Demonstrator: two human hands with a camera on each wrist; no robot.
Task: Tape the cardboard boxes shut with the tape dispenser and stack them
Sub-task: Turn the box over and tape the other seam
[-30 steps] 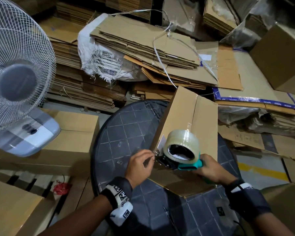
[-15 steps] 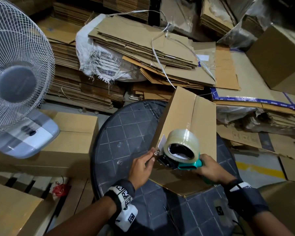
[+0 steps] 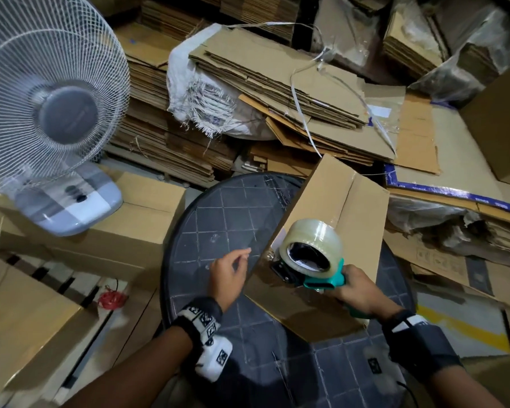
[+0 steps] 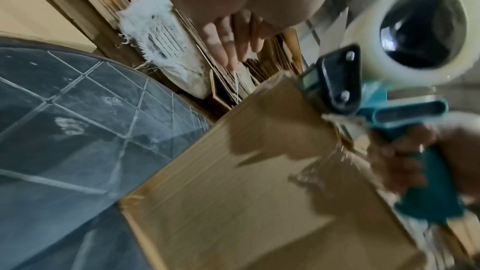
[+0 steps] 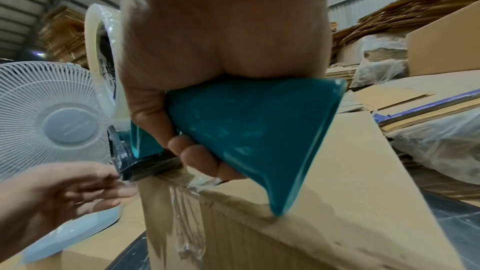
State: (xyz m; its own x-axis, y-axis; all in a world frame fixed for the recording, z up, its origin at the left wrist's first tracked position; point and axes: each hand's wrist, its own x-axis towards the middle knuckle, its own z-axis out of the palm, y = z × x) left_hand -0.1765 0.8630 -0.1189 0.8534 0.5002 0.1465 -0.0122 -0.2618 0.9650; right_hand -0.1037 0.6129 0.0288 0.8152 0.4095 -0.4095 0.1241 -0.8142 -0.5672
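A brown cardboard box [image 3: 336, 201] lies tilted on the round dark table [image 3: 224, 225], with its flaps folded down. My right hand [image 3: 359, 291] grips the teal handle of the tape dispenser [image 3: 321, 278]. The dispenser's front end rests on the box's near left edge, and a clear tape roll [image 3: 312, 248] sits on top of it. Crinkled clear tape [image 5: 187, 208] runs down the box side below the dispenser [image 5: 246, 130]. My left hand [image 3: 231, 269] hovers just left of the box with its fingers [image 4: 231, 38] loose, holding nothing.
A white fan [image 3: 50, 113] stands on a closed box [image 3: 136, 225] at the left. More boxes [image 3: 27, 334] sit at lower left beside red rubber bands [image 3: 112, 298]. Piles of flattened cardboard [image 3: 277, 83] lie behind the table. A large box [image 3: 501, 122] stands at far right.
My left hand has let go of the box edge by the dispenser's front and drawn back to the left with its fingers loosened. The dispenser and my right hand stay where they were.
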